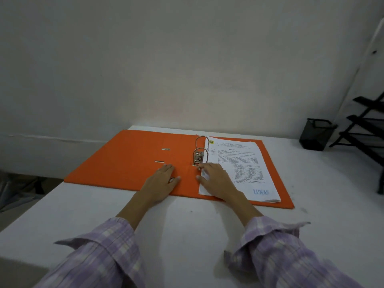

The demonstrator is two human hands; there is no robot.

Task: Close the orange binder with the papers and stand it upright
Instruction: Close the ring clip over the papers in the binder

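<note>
The orange binder lies open and flat on the white table. A stack of printed papers sits on its right half, threaded on the two metal rings, with a blue stamp near the front corner. My left hand rests flat, fingers apart, on the binder's spine area. My right hand lies on the lower left part of the papers, fingers spread, fingertips near the lever mechanism. Neither hand grips anything.
A black mesh pen cup stands at the far right of the table. A black wire rack is beside it at the right edge. A white wall rises just behind the binder. The table's left edge runs diagonally past the binder's left cover.
</note>
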